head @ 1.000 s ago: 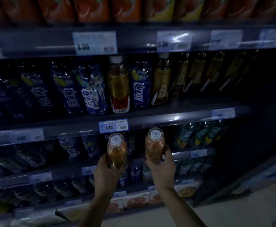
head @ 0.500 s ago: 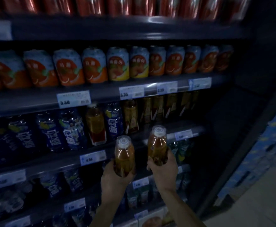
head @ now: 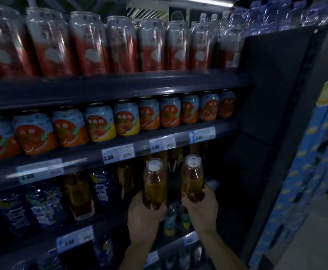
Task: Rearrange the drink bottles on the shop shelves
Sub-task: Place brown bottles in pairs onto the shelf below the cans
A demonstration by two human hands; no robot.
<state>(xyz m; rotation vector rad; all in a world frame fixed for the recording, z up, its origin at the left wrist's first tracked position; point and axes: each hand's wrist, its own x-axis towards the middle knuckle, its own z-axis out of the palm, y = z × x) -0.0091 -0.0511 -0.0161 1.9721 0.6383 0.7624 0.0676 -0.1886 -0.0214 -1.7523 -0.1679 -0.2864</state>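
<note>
— Before the dark shelf bay, what are the hands carrying?

— The left hand (head: 146,215) is gripping one amber tea bottle (head: 155,187), fingers clamped low; the right hand (head: 200,208) is clamping its twin (head: 192,179). Full, smooth plastic, probably heavy and slippery.

— Any writing?

— A price tag (head: 118,155) is showing 3.30; bottle labels are staying unreadable.

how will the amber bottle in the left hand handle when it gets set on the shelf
The amber bottle looks full, so probably hefty for its size. It is tall and narrow, so it may tip if nudged. Its smooth, shiny plastic could slip; the left hand grips low.
</note>
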